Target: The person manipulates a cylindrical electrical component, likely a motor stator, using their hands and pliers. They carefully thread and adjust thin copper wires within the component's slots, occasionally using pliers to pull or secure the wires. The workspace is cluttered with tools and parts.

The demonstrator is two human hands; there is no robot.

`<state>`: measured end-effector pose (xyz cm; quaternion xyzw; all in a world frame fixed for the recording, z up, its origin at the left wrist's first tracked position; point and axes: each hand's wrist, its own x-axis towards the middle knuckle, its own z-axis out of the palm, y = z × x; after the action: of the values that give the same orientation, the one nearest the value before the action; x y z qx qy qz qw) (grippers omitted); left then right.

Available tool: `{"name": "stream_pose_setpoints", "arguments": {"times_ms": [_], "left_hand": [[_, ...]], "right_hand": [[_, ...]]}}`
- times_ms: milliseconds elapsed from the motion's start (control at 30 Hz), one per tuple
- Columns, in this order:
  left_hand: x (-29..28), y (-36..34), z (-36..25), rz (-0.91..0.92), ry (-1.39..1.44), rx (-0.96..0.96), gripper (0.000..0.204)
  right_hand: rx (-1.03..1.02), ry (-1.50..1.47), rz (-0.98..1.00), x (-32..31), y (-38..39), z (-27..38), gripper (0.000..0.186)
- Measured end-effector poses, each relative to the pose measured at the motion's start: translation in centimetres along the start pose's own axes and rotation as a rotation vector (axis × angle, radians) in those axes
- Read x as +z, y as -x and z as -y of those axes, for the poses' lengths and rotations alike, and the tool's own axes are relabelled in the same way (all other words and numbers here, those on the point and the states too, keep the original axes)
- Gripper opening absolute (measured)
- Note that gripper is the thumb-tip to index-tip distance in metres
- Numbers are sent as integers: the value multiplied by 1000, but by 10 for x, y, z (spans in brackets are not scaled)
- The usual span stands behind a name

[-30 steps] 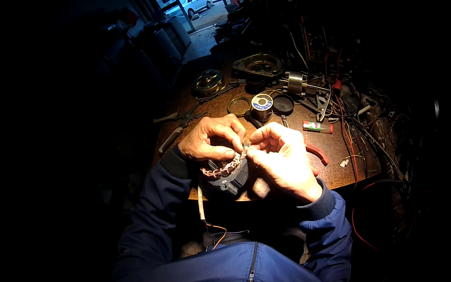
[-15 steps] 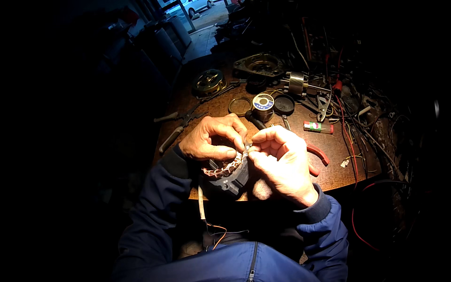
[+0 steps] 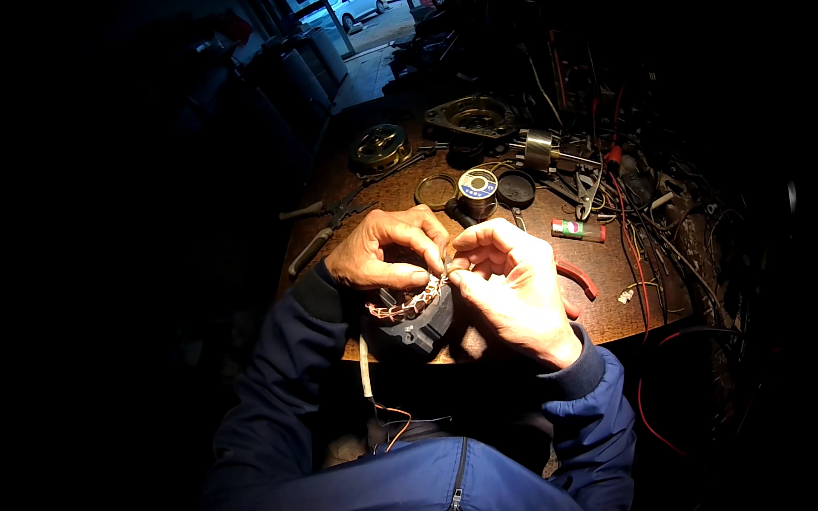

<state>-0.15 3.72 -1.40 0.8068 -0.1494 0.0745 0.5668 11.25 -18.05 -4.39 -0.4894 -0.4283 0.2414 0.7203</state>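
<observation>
A motor stator [image 3: 416, 330] with a dark body sits at the table's near edge. White cord laces its ring of copper winding [image 3: 400, 312]. My left hand [image 3: 385, 249] closes over the far left of the winding, the thumb pressed along its top and the fingers bent toward its right end. On the right side, my right hand [image 3: 521, 294] pinches thumb and index finger together at the winding's edge, close to the left fingertips. Whatever lies in that pinch is too small to make out. From the stator's left side hangs a pale sleeve [image 3: 365, 366] with thin wires below it.
Beyond my hands stand a wire spool [image 3: 477, 189], a round dark lid [image 3: 515, 189] and a rotor [image 3: 538, 150]. Red-handled pliers [image 3: 579, 279] lie beside my right hand. Pale-handled cutters [image 3: 311, 251] are at left. Motor covers [image 3: 380, 146] sit farther back; tangled wires [image 3: 673, 213] crowd the right.
My right hand has shifted slightly, its pinch drawn closer to the winding. The left hand and the stator stay in place.
</observation>
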Motion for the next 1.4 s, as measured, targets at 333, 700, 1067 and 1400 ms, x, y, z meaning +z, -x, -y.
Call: {"name": "stream_pose_setpoints", "arguments": {"times_ms": [333, 700, 1067, 1400], "left_hand": [[2, -1, -1, -5, 22, -5, 21], [3, -1, -7, 3, -72, -29, 21], [4, -3, -5, -15, -110, -4, 18], [7, -4, -8, -40, -125, -17, 17]], "right_hand": [[78, -112, -7, 3, 3, -5, 20], [75, -94, -176, -15, 15, 17, 19], [-231, 497, -28, -3, 20, 5, 10], [-42, 216, 34, -8, 14, 0, 12]]}}
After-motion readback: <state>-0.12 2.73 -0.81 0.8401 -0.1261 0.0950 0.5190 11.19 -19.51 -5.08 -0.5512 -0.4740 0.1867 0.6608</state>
